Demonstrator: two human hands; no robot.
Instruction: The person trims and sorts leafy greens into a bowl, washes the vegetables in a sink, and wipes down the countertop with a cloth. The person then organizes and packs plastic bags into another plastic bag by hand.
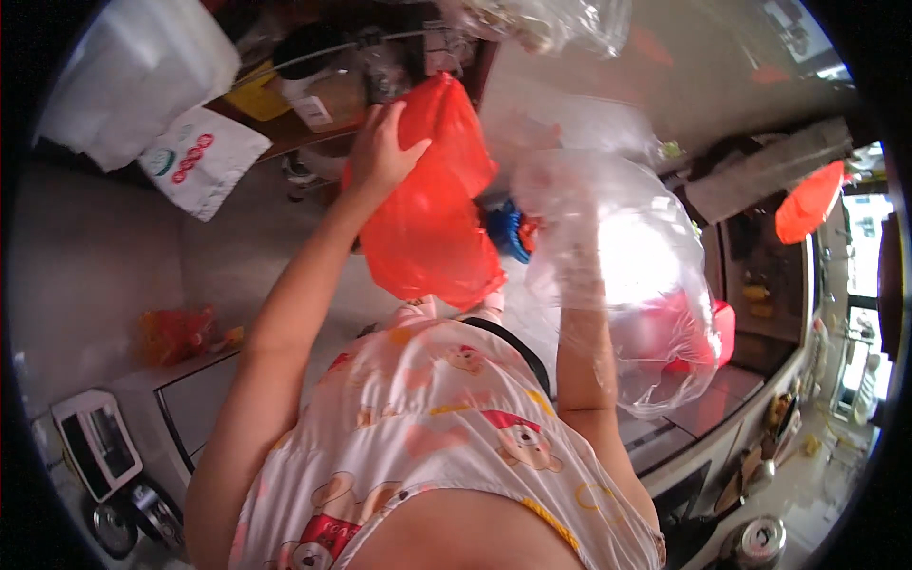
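My left hand (388,149) lies against the upper left of a red plastic bag (434,221). Its thumb and index finger are spread apart; whether other fingers pinch the film is hidden. The bag rises to a point near the shelf and reaches down in front of my feet. A large clear plastic bag (662,214) covers my right hand (552,160) and much of that forearm. Blur and glare on the film hide the right fingers, so their grip does not show.
Shelving with a labelled container (313,103) stands ahead. A printed white bag (203,160) hangs at left. Between the two bags shows a blue plastic object (507,231) on the floor side. A pink-red container (719,335) and a counter with a drink can (761,541) are at right.
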